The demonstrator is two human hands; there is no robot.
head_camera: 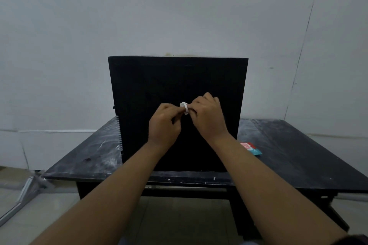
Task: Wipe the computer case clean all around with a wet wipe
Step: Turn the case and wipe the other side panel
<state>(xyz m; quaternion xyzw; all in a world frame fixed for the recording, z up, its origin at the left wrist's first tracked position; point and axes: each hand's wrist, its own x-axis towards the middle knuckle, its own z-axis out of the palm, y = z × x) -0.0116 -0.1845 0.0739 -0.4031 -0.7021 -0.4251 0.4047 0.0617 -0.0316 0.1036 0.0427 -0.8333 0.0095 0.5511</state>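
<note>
A black computer case [151, 79] stands upright on a dark table [288, 145], its broad side panel facing me. In front of that panel, at mid-height, my left hand [164, 123] and my right hand [207, 117] are held close together. Both pinch a small, bunched-up white wet wipe [184, 106] between their fingertips. Only a little of the wipe shows above the fingers. Whether the wipe touches the panel I cannot tell.
A red, white and teal wet-wipe packet [251, 148] lies on the table right of the case, partly behind my right forearm. The tabletop is scuffed with white marks. A pale wall stands close behind; a metal frame [25, 189] lies on the floor at left.
</note>
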